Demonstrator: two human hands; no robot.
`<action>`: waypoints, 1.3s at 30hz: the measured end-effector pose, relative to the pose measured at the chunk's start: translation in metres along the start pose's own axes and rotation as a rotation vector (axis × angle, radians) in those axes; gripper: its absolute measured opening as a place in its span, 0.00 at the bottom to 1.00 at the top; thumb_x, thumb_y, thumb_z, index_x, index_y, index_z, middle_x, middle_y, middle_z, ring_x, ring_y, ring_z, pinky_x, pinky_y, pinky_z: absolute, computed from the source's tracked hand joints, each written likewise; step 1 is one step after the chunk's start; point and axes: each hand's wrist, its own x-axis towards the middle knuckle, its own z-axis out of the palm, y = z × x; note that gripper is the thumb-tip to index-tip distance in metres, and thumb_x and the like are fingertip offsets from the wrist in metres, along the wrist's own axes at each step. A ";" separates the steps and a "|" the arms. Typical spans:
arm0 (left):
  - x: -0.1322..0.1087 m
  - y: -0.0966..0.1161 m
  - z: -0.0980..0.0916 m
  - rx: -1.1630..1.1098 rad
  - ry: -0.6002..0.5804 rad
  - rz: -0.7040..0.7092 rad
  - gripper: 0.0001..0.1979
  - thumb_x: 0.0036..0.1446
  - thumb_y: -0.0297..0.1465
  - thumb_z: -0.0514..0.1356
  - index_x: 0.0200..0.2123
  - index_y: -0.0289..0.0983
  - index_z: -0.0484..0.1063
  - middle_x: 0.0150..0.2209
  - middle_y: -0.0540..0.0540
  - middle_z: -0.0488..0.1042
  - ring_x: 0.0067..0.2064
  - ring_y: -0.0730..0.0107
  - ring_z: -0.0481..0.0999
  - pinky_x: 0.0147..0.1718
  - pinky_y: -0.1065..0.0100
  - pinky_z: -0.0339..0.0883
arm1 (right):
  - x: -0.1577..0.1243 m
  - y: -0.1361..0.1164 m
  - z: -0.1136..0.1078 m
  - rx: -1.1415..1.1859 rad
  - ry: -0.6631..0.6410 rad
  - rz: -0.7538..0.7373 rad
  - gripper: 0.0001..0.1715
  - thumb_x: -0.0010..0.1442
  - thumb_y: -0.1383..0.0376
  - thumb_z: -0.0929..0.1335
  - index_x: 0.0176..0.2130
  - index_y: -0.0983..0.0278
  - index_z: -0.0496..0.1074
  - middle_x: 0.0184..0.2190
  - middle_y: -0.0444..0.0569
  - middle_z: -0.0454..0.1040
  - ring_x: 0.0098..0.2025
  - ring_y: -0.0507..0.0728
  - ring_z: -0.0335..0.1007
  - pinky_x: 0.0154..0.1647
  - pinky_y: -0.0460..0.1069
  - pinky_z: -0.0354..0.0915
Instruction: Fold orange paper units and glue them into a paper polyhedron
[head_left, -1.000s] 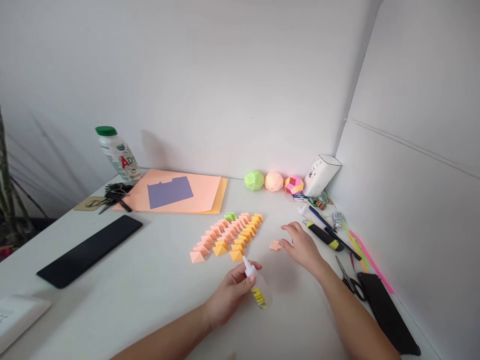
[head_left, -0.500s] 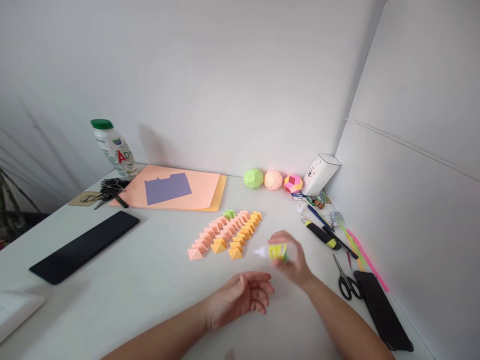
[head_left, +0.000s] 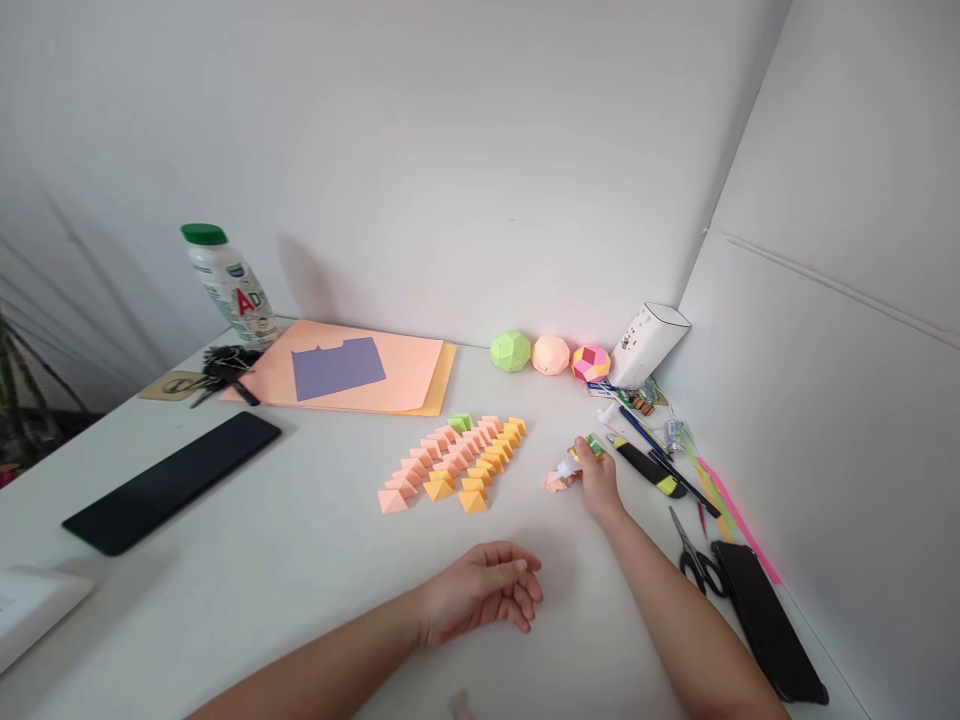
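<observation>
My right hand (head_left: 600,482) is closed around a small glue bottle (head_left: 573,463) with a white nozzle and a yellow-green label. The bottle leans, its nozzle low and pointing left over a small crumpled peach paper piece (head_left: 553,485); whether they touch I cannot tell. My left hand (head_left: 486,592) rests nearer the front of the table, palm inward, fingers loosely curved and apart, holding nothing. Left of the bottle stand rows of folded paper pyramids, peach ones (head_left: 416,467), orange ones (head_left: 491,465) and a few green ones (head_left: 460,422).
Three faceted paper balls (head_left: 551,356) sit by the wall beside a white box (head_left: 649,345). A cutter (head_left: 646,465), scissors (head_left: 697,560) and a black phone (head_left: 769,620) lie right. Left are paper sheets (head_left: 412,375), a bottle (head_left: 232,290) and a black slab (head_left: 176,480).
My right hand has moved up and right with the glue bottle, bringing its nozzle to the peach paper piece, which now shows. My left hand has barely moved.
</observation>
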 end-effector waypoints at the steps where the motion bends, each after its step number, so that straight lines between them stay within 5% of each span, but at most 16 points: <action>1: 0.000 0.000 -0.001 0.000 -0.003 0.001 0.11 0.52 0.33 0.62 0.36 0.31 0.71 0.30 0.41 0.75 0.29 0.67 0.74 0.33 0.62 0.66 | -0.001 -0.001 0.000 -0.003 0.004 -0.011 0.23 0.50 0.47 0.68 0.23 0.64 0.67 0.11 0.38 0.61 0.13 0.49 0.56 0.15 0.45 0.56; 15: 0.000 -0.002 -0.002 0.000 -0.004 -0.001 0.11 0.51 0.33 0.63 0.36 0.31 0.71 0.31 0.41 0.74 0.29 0.67 0.74 0.33 0.62 0.66 | -0.001 -0.017 -0.005 -0.179 0.059 -0.211 0.20 0.55 0.50 0.65 0.24 0.63 0.64 0.16 0.39 0.60 0.16 0.49 0.56 0.16 0.45 0.58; 28: 0.000 0.000 -0.001 -0.003 -0.002 -0.002 0.11 0.52 0.32 0.62 0.36 0.31 0.71 0.30 0.40 0.74 0.29 0.67 0.74 0.33 0.62 0.66 | -0.011 -0.031 0.003 -0.456 -0.028 -0.456 0.17 0.51 0.56 0.68 0.20 0.62 0.62 0.17 0.42 0.63 0.22 0.52 0.59 0.25 0.48 0.59; 39: -0.001 0.001 0.001 0.003 0.011 -0.005 0.11 0.50 0.33 0.63 0.35 0.31 0.71 0.30 0.41 0.74 0.29 0.67 0.74 0.33 0.62 0.66 | -0.010 -0.031 0.004 -0.467 -0.075 -0.426 0.14 0.53 0.57 0.68 0.23 0.62 0.65 0.18 0.42 0.66 0.23 0.54 0.63 0.26 0.48 0.61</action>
